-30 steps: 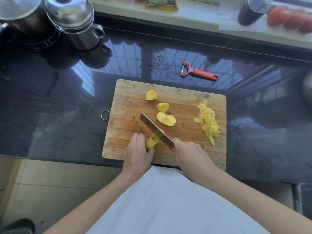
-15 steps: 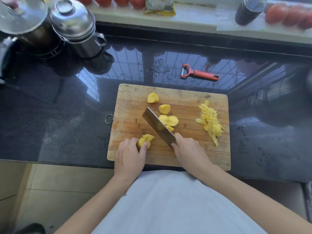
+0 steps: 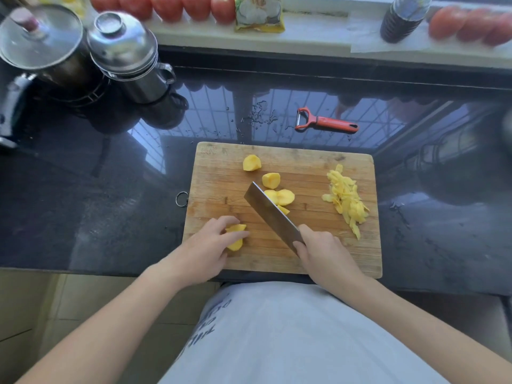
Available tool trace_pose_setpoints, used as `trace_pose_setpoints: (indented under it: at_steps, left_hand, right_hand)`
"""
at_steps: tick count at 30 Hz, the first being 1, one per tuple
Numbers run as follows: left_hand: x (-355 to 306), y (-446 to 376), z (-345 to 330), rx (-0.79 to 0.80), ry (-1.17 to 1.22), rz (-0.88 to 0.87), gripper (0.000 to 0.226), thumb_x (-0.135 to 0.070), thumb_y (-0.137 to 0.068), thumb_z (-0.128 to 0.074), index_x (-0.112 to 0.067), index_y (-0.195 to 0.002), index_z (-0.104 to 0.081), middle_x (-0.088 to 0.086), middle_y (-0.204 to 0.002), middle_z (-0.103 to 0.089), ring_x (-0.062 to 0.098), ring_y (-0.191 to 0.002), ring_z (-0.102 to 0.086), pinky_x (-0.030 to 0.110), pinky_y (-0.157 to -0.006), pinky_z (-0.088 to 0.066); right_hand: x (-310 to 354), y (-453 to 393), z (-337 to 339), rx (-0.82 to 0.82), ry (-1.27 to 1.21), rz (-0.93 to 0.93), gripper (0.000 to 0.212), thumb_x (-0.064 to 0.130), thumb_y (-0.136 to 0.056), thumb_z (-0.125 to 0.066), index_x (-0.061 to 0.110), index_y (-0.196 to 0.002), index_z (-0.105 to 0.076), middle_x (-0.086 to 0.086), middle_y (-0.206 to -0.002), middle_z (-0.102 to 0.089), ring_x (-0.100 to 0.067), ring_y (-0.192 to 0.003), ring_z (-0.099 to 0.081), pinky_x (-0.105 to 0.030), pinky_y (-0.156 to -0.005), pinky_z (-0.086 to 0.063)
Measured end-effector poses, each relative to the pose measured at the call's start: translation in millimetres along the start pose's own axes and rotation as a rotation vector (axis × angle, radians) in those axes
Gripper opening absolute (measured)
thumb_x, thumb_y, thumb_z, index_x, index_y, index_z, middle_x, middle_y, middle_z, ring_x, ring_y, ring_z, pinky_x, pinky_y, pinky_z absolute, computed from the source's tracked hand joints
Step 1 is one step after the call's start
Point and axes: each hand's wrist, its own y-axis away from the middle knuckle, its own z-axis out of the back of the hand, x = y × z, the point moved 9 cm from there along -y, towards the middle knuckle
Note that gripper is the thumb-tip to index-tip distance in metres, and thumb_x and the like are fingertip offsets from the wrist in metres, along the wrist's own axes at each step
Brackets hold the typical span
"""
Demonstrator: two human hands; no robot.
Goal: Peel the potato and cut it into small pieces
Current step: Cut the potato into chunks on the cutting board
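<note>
A wooden cutting board (image 3: 221, 178) lies on the dark counter. My left hand (image 3: 205, 250) grips a peeled yellow potato chunk (image 3: 235, 236) at the board's near left. My right hand (image 3: 324, 256) holds the handle of a cleaver (image 3: 271, 214), whose blade slants up and left across the board. Just right of the blade lie cut potato pieces (image 3: 279, 196), with two more chunks (image 3: 251, 162) further back. A heap of yellow peelings (image 3: 346, 199) sits on the board's right side.
A red peeler (image 3: 327, 123) lies on the counter behind the board. Two steel pots (image 3: 122, 51) stand at the back left. Tomatoes (image 3: 166, 5), a packet (image 3: 259, 13) and a dark bottle (image 3: 401, 18) line the windowsill. The counter's front edge runs under my forearms.
The cleaver came off the chunk and shifted right toward the cut pieces. My left hand slid the potato chunk left along the board's near edge.
</note>
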Motion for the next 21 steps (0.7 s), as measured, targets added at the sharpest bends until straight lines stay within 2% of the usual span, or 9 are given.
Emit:
trace_pose_setpoints:
  at_steps: [2,4,5,7,11,14,17,21]
  left_hand:
    - [3,-4,1,-0.049,-0.042,0.086,0.053,-0.019,-0.095,-0.071,-0.026,-0.145,-0.054,0.000,-0.142,-0.041,0.025,-0.118,-0.056,0.040,-0.092,-0.054]
    - [1,-7,5,-0.129,-0.007,0.250,0.051,-0.042,-0.093,-0.073,-0.020,-0.136,-0.058,0.000,-0.122,-0.046,0.028,-0.093,-0.063,0.043,-0.078,-0.056]
    - [-2,-8,6,-0.165,0.004,0.319,0.052,-0.051,-0.092,-0.071,-0.019,-0.131,-0.059,-0.001,-0.114,-0.049,0.029,-0.088,-0.063,0.043,-0.075,-0.055]
    - [-10,-7,0,-0.198,0.050,0.407,0.051,-0.058,-0.093,-0.066,-0.020,-0.125,-0.056,-0.002,-0.106,-0.059,0.027,-0.092,-0.064,0.040,-0.076,-0.052]
    - [0,10,-21,-0.226,0.347,0.555,0.044,-0.036,-0.095,-0.072,-0.025,-0.132,-0.051,-0.009,-0.090,-0.064,0.023,-0.092,-0.063,0.042,-0.081,-0.052]
    - [12,20,-17,-0.320,0.436,0.593,0.044,-0.027,-0.093,-0.076,-0.028,-0.130,-0.052,-0.012,-0.086,-0.061,0.014,-0.088,-0.059,0.033,-0.074,-0.045]
    - [18,20,-15,-0.365,0.501,0.600,0.040,-0.024,-0.090,-0.080,-0.032,-0.122,-0.057,-0.011,-0.085,-0.061,0.009,-0.084,-0.058,0.027,-0.070,-0.044]
    - [28,29,-20,-0.451,0.671,0.748,0.031,-0.018,-0.089,-0.076,-0.032,-0.110,-0.058,-0.006,-0.083,-0.067,0.015,-0.077,-0.067,0.041,-0.072,-0.059]
  right_hand:
    - [-1,2,1,0.009,-0.002,-0.021,0.017,0.031,-0.106,-0.042,0.021,-0.093,-0.037,-0.003,-0.076,-0.051,-0.030,-0.072,-0.053,-0.037,-0.057,-0.042]
    - [-1,3,4,0.004,-0.008,-0.034,0.018,0.032,-0.105,-0.042,0.020,-0.092,-0.038,-0.006,-0.080,-0.054,-0.033,-0.074,-0.054,-0.039,-0.061,-0.046]
    - [0,3,6,0.002,-0.014,-0.037,0.019,0.032,-0.105,-0.042,0.020,-0.092,-0.038,-0.007,-0.080,-0.054,-0.034,-0.075,-0.054,-0.040,-0.063,-0.047]
    - [1,5,9,-0.003,-0.026,-0.039,0.019,0.032,-0.105,-0.043,0.019,-0.092,-0.040,-0.007,-0.081,-0.056,-0.034,-0.075,-0.055,-0.041,-0.064,-0.048]
    - [3,9,13,-0.010,-0.021,-0.029,0.018,0.032,-0.105,-0.043,0.019,-0.093,-0.041,-0.007,-0.080,-0.058,-0.034,-0.076,-0.057,-0.043,-0.064,-0.051]
    - [8,13,14,0.002,-0.024,-0.003,0.018,0.032,-0.106,-0.042,0.021,-0.092,-0.041,0.000,-0.077,-0.056,-0.027,-0.072,-0.056,-0.040,-0.059,-0.047]
    - [17,17,12,0.011,0.000,0.052,0.018,0.032,-0.105,-0.041,0.021,-0.091,-0.041,-0.001,-0.080,-0.060,-0.030,-0.074,-0.058,-0.044,-0.063,-0.051]
    - [31,19,7,0.034,0.057,0.114,0.024,0.031,-0.105,-0.041,0.023,-0.084,-0.033,-0.002,-0.078,-0.058,-0.034,-0.074,-0.056,-0.045,-0.064,-0.050]
